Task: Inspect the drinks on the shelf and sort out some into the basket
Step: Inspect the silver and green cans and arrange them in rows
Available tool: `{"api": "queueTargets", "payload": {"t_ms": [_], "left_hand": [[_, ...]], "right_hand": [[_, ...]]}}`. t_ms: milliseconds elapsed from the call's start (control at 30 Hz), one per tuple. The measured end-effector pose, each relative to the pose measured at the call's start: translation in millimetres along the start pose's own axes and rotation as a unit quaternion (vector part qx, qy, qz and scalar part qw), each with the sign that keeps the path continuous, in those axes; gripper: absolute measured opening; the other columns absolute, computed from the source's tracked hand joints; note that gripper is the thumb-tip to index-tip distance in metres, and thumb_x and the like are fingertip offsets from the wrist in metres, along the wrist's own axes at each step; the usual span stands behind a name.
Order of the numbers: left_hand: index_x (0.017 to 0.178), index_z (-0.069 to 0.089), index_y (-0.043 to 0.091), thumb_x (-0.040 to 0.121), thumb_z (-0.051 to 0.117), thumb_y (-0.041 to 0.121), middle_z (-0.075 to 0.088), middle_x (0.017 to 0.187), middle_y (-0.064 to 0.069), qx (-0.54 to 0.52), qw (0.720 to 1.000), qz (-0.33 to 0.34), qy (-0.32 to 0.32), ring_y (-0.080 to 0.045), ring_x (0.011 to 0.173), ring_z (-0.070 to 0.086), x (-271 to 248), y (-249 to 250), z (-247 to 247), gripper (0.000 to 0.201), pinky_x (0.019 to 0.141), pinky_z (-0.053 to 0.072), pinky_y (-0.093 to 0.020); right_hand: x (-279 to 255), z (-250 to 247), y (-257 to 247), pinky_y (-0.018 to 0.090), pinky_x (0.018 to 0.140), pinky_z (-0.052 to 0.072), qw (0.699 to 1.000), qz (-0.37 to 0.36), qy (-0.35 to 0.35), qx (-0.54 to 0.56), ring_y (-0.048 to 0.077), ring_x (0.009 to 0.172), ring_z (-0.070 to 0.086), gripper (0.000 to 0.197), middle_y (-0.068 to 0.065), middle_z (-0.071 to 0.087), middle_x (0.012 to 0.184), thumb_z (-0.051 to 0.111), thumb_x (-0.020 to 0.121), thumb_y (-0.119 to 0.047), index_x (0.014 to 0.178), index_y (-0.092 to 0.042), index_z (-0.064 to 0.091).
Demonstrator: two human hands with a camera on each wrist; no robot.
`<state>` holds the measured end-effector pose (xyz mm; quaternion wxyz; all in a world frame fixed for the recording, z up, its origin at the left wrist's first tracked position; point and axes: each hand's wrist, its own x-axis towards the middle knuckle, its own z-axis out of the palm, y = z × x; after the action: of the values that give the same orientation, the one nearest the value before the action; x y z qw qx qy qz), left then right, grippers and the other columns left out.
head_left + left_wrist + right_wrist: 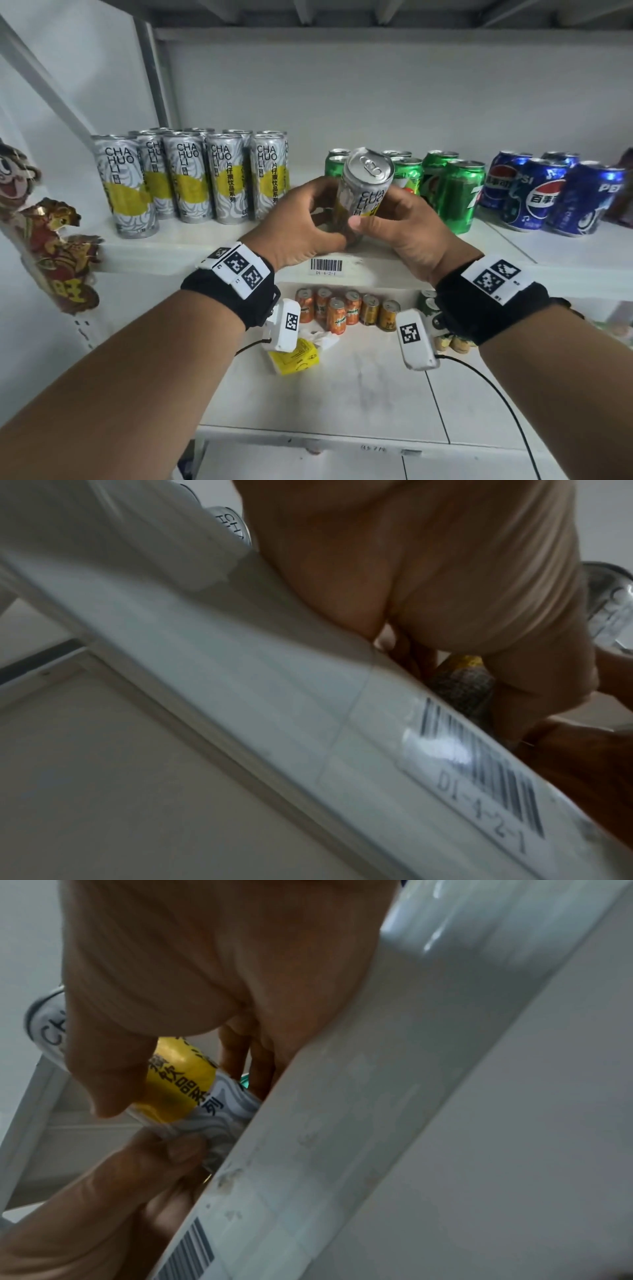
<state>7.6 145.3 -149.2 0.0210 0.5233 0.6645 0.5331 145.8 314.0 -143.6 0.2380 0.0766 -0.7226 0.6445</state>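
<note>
A tall grey-and-yellow CHA HUO LI can is tilted toward me over the front of the white shelf, its silver top showing. My left hand grips its lower part from the left. My right hand grips it from the right, thumb across the label. In the right wrist view the can shows its yellow patch between my right hand and the left thumb. In the left wrist view my left hand hides most of the can. No basket is in view.
Several matching tall cans stand on the shelf's left. Green cans and blue Pepsi cans stand to the right. On the lower shelf are orange cans and a yellow packet. A barcode label marks the shelf edge. A red-gold ornament hangs at left.
</note>
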Motion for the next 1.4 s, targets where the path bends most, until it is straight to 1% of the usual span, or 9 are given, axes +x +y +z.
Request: {"api": "queueTargets", "payload": {"t_ms": [100, 267, 467, 633, 800, 900, 1067, 1200, 1400], "left_hand": [[0.124, 0.062, 0.041, 0.065, 0.098, 0.025, 0.074, 0.127, 0.013, 0.003, 1.000, 0.014, 0.009, -0.008, 0.123, 0.070, 0, -2, 0, 0.071, 0.109, 0.058, -0.036], [0.134, 0.065, 0.028, 0.066, 0.105, 0.026, 0.075, 0.129, 0.009, -0.005, 1.000, 0.022, 0.002, -0.006, 0.122, 0.071, 0, -1, 1, 0.079, 0.103, 0.058, -0.025], [0.110, 0.071, 0.046, 0.068, 0.100, 0.039, 0.079, 0.116, 0.011, -0.058, 0.998, 0.000, 0.001, -0.011, 0.111, 0.075, -5, 8, -2, 0.052, 0.102, 0.061, -0.036], [0.125, 0.069, 0.037, 0.076, 0.094, 0.040, 0.078, 0.124, 0.007, -0.079, 0.997, -0.016, -0.013, -0.016, 0.120, 0.073, -7, 8, -1, 0.055, 0.108, 0.057, -0.043], [0.137, 0.063, 0.037, 0.067, 0.100, 0.054, 0.076, 0.129, 0.012, -0.001, 0.999, -0.021, -0.030, -0.012, 0.121, 0.073, -5, 7, 2, 0.081, 0.105, 0.061, -0.048], [0.139, 0.059, 0.031, 0.063, 0.103, 0.048, 0.072, 0.131, 0.011, 0.023, 1.000, -0.014, -0.003, -0.008, 0.122, 0.070, -2, 3, 1, 0.089, 0.108, 0.059, -0.043], [0.124, 0.068, 0.032, 0.067, 0.102, 0.042, 0.078, 0.123, 0.007, -0.038, 0.999, -0.024, -0.005, -0.015, 0.115, 0.075, -3, 3, 1, 0.067, 0.102, 0.063, -0.045], [0.118, 0.075, 0.040, 0.076, 0.095, 0.040, 0.080, 0.120, 0.004, -0.078, 0.996, -0.038, -0.027, -0.020, 0.113, 0.077, -4, 5, 0, 0.047, 0.095, 0.065, -0.043], [0.133, 0.071, 0.023, 0.077, 0.093, 0.036, 0.081, 0.122, -0.003, -0.106, 0.992, -0.053, -0.050, -0.025, 0.115, 0.077, -2, 3, -1, 0.061, 0.100, 0.063, -0.044]], "right_hand": [[-2, 0, 0, 0.042, 0.100, 0.059, 1.000, -0.011, 0.004, -0.012, 0.030, 0.117, 0.072, 0.055, 0.013, 0.076, 0.123, 0.087, 0.079, -0.007, 0.129, -0.001, 0.065], [-6, 0, 0, 0.039, 0.103, 0.057, 0.998, -0.021, -0.003, -0.054, 0.025, 0.118, 0.071, 0.062, 0.009, 0.076, 0.124, 0.093, 0.074, -0.011, 0.130, -0.005, 0.065], [-4, 3, 0, 0.028, 0.086, 0.060, 1.000, -0.005, 0.025, 0.009, 0.023, 0.105, 0.076, 0.036, 0.007, 0.079, 0.114, 0.087, 0.080, -0.023, 0.114, -0.015, 0.075], [0, -2, 5, 0.048, 0.104, 0.056, 0.998, 0.006, 0.011, 0.056, 0.033, 0.108, 0.072, 0.028, 0.014, 0.077, 0.116, 0.074, 0.083, -0.006, 0.110, -0.014, 0.076], [-1, -1, 4, 0.040, 0.089, 0.062, 0.999, 0.012, 0.019, 0.035, 0.030, 0.109, 0.075, 0.044, 0.012, 0.077, 0.119, 0.085, 0.085, -0.014, 0.125, -0.010, 0.069], [-1, 1, 3, 0.047, 0.097, 0.061, 0.999, 0.033, 0.010, -0.004, 0.029, 0.114, 0.074, 0.052, 0.010, 0.077, 0.122, 0.087, 0.084, -0.025, 0.130, -0.008, 0.067], [-3, 1, 3, 0.038, 0.090, 0.062, 0.999, 0.023, 0.024, 0.003, 0.026, 0.109, 0.075, 0.047, 0.009, 0.078, 0.117, 0.086, 0.086, -0.025, 0.124, -0.005, 0.067], [-2, 0, 3, 0.058, 0.101, 0.052, 0.998, 0.017, 0.050, 0.031, 0.031, 0.095, 0.065, 0.015, 0.008, 0.073, 0.097, 0.068, 0.085, -0.012, 0.097, -0.018, 0.075], [-5, 5, -1, 0.037, 0.092, 0.056, 0.999, -0.004, 0.037, -0.033, 0.022, 0.109, 0.072, 0.036, 0.004, 0.077, 0.121, 0.079, 0.090, -0.034, 0.122, -0.018, 0.073]]}}
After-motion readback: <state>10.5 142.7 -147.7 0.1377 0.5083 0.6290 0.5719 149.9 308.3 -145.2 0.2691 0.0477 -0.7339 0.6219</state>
